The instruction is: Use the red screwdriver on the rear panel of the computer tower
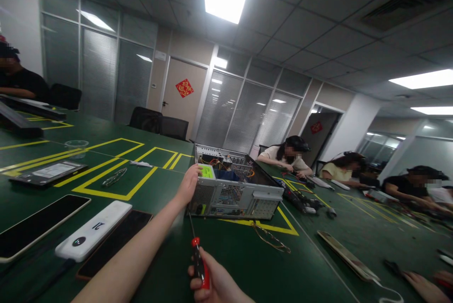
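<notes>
An open desktop computer case (235,189) lies on its side on the green table (247,260), with cables and a green-labelled part showing inside. My left hand (188,185) reaches across and rests on the case's top left corner, fingers curled over its edge. My right hand (212,284) is low in front of the case, closed round the red handle of a screwdriver (198,258). The screwdriver's thin shaft points up towards the case's rear panel without touching it.
Two phones (35,230) and a white power bank (94,230) lie at the near left, a tablet (49,171) and clear cup (76,147) farther back. Glasses (271,239) lie in front of the case. Several people work at the right and far left; another person's hand (423,286) rests at the bottom right.
</notes>
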`<state>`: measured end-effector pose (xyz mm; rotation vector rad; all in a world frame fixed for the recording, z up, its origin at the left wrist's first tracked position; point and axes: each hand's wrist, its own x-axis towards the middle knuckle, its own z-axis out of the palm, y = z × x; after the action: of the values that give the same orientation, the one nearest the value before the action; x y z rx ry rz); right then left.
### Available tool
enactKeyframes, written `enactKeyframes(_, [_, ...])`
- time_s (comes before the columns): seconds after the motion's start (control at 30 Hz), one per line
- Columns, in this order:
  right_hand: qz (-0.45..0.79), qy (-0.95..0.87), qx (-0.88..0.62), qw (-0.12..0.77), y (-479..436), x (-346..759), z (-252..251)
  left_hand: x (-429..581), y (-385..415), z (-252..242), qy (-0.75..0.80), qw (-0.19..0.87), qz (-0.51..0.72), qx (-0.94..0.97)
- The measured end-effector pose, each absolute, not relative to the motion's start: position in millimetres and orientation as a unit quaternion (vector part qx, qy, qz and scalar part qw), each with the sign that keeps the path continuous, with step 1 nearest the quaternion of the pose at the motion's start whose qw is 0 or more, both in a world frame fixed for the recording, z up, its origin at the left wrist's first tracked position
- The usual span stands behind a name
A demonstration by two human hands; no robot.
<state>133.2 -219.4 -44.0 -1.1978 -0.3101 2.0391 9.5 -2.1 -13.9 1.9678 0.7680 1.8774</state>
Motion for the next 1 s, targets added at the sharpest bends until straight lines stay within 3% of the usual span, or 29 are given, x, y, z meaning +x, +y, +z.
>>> enactKeyframes(0.17, [0.76,-0.105,-0.471,0.434,-221.5,131.2,-42.2,9.3,-1.8,-13.9,0.26,0.16,0.659,0.687])
enactKeyframes(0.47, [0.83,-0.075,-0.434,0.342,-216.9,135.8,-38.0,8.8,-1.1,-14.1,0.259,0.151,0.661,0.688])
enactKeyframes(0.77, [0.762,-0.122,-0.452,0.447,-218.9,128.4,-57.2,8.2,-0.8,-14.3,0.256,0.15,0.66,0.691])
enactKeyframes(1.0, [0.814,-0.117,-0.457,0.338,-216.9,134.1,-42.7,8.7,-1.9,-13.6,0.259,0.155,0.659,0.689])
